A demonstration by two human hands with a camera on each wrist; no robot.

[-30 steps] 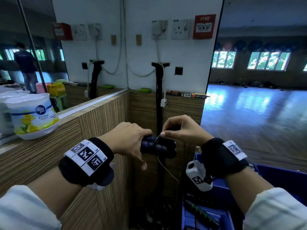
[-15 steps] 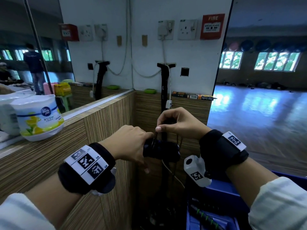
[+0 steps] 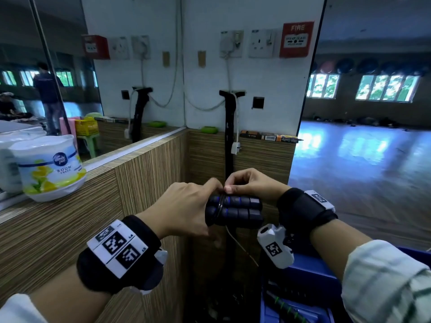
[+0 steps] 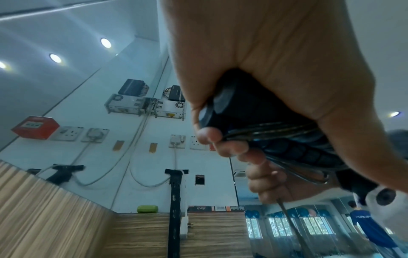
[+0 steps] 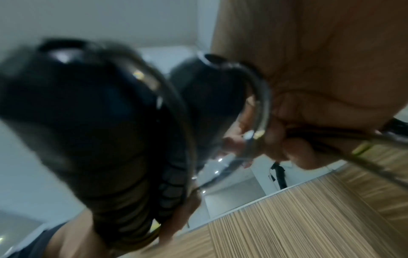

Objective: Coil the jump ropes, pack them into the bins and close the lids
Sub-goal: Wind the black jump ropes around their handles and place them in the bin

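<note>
My left hand (image 3: 186,206) grips the two black ribbed jump rope handles (image 3: 235,212) side by side, held level at chest height. The thin dark rope cord (image 3: 220,203) is wound round the handles near their left end. Above the handles my right hand (image 3: 249,185) pinches the cord between thumb and forefinger. In the left wrist view the handles (image 4: 287,139) lie across my curled fingers (image 4: 229,146), with loops of cord (image 4: 264,132) over them. The right wrist view is blurred, showing the handles (image 5: 99,122) and a curve of cord (image 5: 262,111). A loose strand (image 3: 240,245) hangs down.
A blue bin (image 3: 310,287) stands at the lower right with a green-striped rope handle (image 3: 286,308) inside. A wood-panelled ledge (image 3: 116,164) runs along the left, carrying a white air freshener tub (image 3: 51,166). A black post (image 3: 229,141) stands against the wall ahead. Mirrors flank the corner.
My right hand has come down onto the top of the handles, drawing the cord tight round them. Both hands have shifted slightly rightward and the handles now show fully.
</note>
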